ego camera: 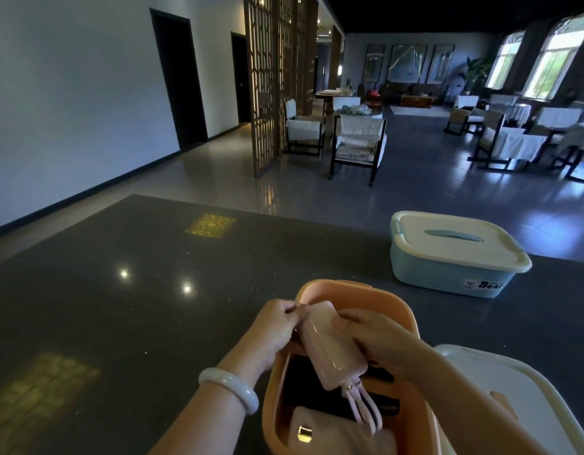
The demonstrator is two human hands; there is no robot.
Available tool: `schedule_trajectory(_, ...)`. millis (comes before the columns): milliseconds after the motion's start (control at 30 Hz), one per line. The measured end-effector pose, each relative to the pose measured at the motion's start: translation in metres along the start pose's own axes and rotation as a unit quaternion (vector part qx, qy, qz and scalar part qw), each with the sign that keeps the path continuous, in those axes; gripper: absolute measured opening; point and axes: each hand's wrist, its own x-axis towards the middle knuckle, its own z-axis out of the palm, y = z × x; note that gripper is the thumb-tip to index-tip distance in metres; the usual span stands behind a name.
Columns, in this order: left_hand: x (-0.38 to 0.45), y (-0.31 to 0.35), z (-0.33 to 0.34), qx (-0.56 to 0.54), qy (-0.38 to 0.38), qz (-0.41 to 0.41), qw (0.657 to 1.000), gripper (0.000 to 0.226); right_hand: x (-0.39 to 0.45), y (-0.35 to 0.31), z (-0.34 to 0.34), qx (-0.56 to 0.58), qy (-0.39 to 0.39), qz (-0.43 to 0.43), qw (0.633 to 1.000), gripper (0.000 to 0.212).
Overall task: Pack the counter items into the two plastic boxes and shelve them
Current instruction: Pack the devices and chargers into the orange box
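Well along, by the look of it. Blue box (454, 257) lidded, at the table's (152, 290) far right. Pink box (320, 372) open, nearest, partly filled with dark items and a clasped pouch (330, 431). Pink case (330, 349) gripped above it in left hand (277, 326) and right hand (379, 339). White lid (526, 399) off, just right. Left: lidding, shelving 2 boxes.

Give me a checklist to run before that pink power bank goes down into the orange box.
1. Both hands on the pink power bank: left hand pinches its far end, right hand grips its side: ok.
2. Orange box open: ok.
3. Its lid out of the way, lying to the right: ok.
4. Room inside beside the pink purse: cannot tell.
5. Cables hanging clear of the rim: ok.
6. Blue box lidded: ok.
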Motion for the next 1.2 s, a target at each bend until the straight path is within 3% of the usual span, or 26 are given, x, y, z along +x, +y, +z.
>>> schedule_trajectory(100,0.002,-0.007,0.011,0.013,0.038,0.031,0.999,0.019,-0.004,-0.014,0.014,-0.284,0.044,0.004,0.958,0.068)
schedule_trajectory(200,0.003,-0.01,0.017,0.029,0.065,0.07,0.995,0.021,-0.003,-0.022,0.02,-0.39,0.075,0.007,0.918,0.091)
schedule_trajectory(367,0.0,-0.021,0.007,0.202,0.148,0.175,0.952,0.031,0.008,-0.023,-0.002,-0.352,0.1,-0.01,0.931,0.088)
schedule_trajectory(467,0.002,-0.033,0.003,0.279,0.092,0.097,0.951,0.045,0.021,-0.019,-0.017,-0.335,0.062,-0.039,0.939,0.081)
schedule_trajectory(567,-0.001,-0.042,0.006,0.203,-0.004,0.046,0.978,0.033,0.045,-0.013,-0.021,-0.424,0.016,-0.014,0.906,0.084)
schedule_trajectory(667,-0.002,-0.046,0.007,0.144,-0.002,0.057,0.988,0.027,0.071,0.004,-0.017,-0.463,-0.021,0.006,0.886,0.078)
schedule_trajectory(833,-0.003,-0.05,0.005,0.111,-0.01,0.071,0.991,0.031,0.089,0.029,-0.017,-0.441,-0.109,0.047,0.89,0.084)
schedule_trajectory(900,-0.002,-0.052,0.004,0.116,-0.005,0.075,0.99,0.032,0.086,0.033,-0.02,-0.419,-0.11,0.041,0.9,0.088)
schedule_trajectory(1067,0.004,-0.056,0.006,0.137,0.007,0.064,0.988,0.041,0.087,0.036,-0.02,-0.343,-0.093,0.03,0.934,0.054)
schedule_trajectory(1200,0.008,-0.055,0.007,0.187,0.03,0.026,0.981,0.055,0.087,0.043,-0.008,-0.318,-0.056,0.032,0.946,0.041)
